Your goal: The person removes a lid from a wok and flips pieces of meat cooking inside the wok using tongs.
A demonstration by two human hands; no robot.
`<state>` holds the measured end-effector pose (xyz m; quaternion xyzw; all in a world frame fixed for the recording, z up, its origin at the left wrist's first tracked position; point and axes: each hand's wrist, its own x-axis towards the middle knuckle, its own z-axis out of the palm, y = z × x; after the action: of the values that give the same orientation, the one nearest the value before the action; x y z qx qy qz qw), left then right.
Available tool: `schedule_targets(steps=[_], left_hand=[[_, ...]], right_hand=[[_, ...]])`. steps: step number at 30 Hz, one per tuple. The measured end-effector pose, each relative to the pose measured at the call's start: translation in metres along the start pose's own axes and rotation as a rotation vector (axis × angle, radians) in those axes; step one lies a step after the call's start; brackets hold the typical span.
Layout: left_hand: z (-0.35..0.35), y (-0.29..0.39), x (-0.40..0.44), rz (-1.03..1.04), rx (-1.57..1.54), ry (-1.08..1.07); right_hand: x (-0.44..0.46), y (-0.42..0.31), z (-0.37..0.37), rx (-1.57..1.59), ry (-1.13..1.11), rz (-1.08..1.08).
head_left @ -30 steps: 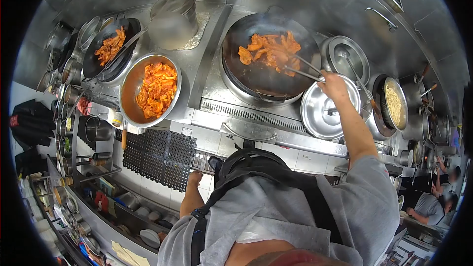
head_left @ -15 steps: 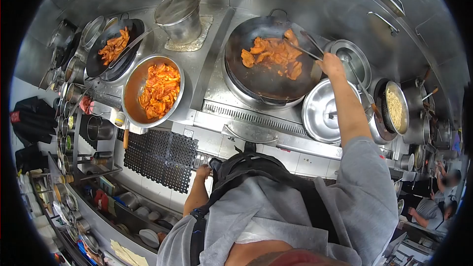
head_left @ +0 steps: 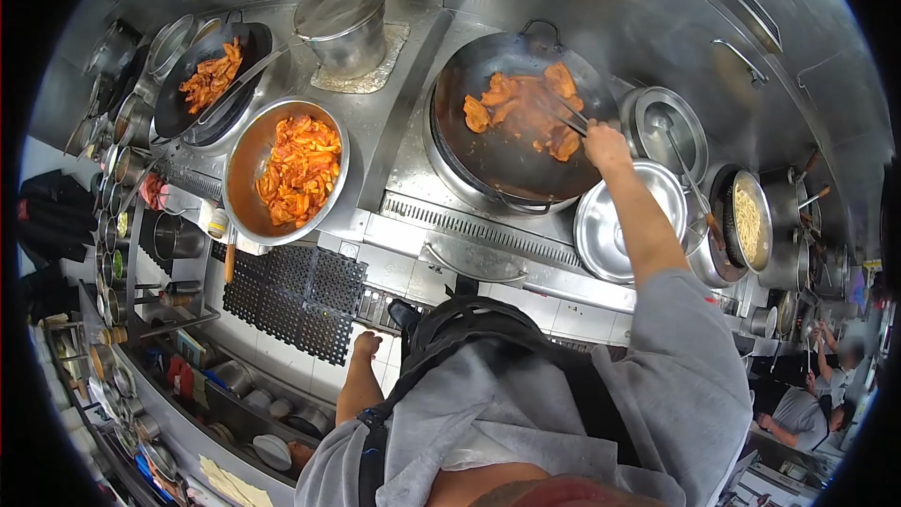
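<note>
A large dark wok (head_left: 469, 145) sits on the stove in front of me, with browned, orange-coated pieces of meat (head_left: 507, 94) in it. My right hand (head_left: 608, 146) is closed round a pair of metal tongs (head_left: 570, 117), whose tips reach in among the meat at the wok's right side. Faint steam blurs the tips. Down by my side, away from the stove, hangs my left hand (head_left: 367, 345); its fingers look loosely curled and nothing shows in them. Left of the wok, a steel bowl (head_left: 242, 164) holds red-orange marinated meat (head_left: 300, 169).
A smaller wok (head_left: 174, 99) with cooked pieces stands at the far left, near a steel pot with a strainer (head_left: 343, 28). A round metal lid (head_left: 610, 235) lies right of the large wok, then a pan of noodles (head_left: 751, 211). Other people (head_left: 807, 413) work at far right.
The tongs have moved lower and their arms have drawn together at the meat on the wok's right. My right hand has shifted slightly left and down; my left hand hangs slightly lower and farther left.
</note>
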<state>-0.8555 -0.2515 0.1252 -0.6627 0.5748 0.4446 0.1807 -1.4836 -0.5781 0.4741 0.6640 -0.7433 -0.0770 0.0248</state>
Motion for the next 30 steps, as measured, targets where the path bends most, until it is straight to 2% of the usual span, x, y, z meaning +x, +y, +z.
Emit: schedule_targets(steps=[2,3,6,8,14,15,18,20,22,25,28,30], left_hand=[[-0.019,0.020,-0.019,-0.273,-0.342,-0.021],[-0.019,0.021,-0.022,-0.289,-0.500,0.038],[-0.021,0.028,-0.016,-0.270,-0.574,0.045],[-0.021,0.027,-0.009,-0.255,-0.561,0.066],[-0.014,0.020,0.005,-0.266,-0.665,0.088],[0.004,-0.007,0.021,-0.067,-0.478,0.059],[-0.004,-0.007,0.015,0.061,-0.222,-0.064],[-0.023,0.017,-0.015,-0.294,-0.585,-0.025],[-0.016,0.005,-0.006,-0.270,-0.616,-0.013],[-0.017,0.000,-0.006,-0.299,-0.669,0.015],[-0.025,0.005,-0.010,-0.319,-0.711,0.011],[-0.024,0.007,-0.007,-0.312,-0.679,0.028]], right_hand=[[0.007,-0.015,-0.011,0.020,-0.009,0.034],[0.010,-0.015,-0.012,0.035,0.004,0.032],[0.014,-0.012,-0.022,0.082,0.005,0.078],[-0.001,-0.019,-0.044,0.184,0.028,0.178],[-0.027,0.025,-0.011,0.188,0.008,0.206],[-0.030,0.023,-0.014,0.214,0.005,0.209],[-0.033,0.023,-0.014,0.268,0.022,0.273],[-0.043,0.021,-0.022,0.312,0.063,0.293],[-0.055,0.012,-0.033,0.358,0.097,0.306],[-0.069,0.003,-0.039,0.306,-0.024,0.305],[-0.065,-0.003,-0.041,0.333,0.077,0.306],[-0.058,-0.014,-0.044,0.243,0.081,0.159]])
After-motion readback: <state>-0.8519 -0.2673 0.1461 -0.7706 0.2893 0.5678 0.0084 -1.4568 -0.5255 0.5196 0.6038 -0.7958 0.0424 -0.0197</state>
